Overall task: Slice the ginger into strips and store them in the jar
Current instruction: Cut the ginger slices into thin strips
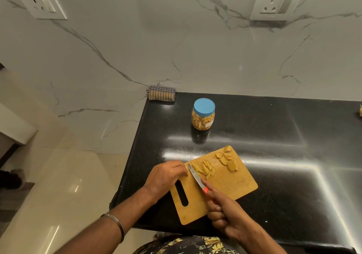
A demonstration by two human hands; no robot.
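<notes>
Fingers (219, 204) grip knife (195, 177); left hand (166, 175) curled, gripping the board's (235, 183) edge.

The left hand (165, 175) covers the board's (225, 185) nine-o'clock corner, and its fingertips curl out of sight. The right hand (223, 212) hides most of the knife (196, 179) handle. At three o'clock the picture's edge cuts off a small yellowish thing (360, 111), too little of it showing to name. The jar's (203, 116) label is too small to read.

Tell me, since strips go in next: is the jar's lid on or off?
On. The blue lid caps the upright jar behind the cutting board; yellowish pieces already show inside it.
</notes>
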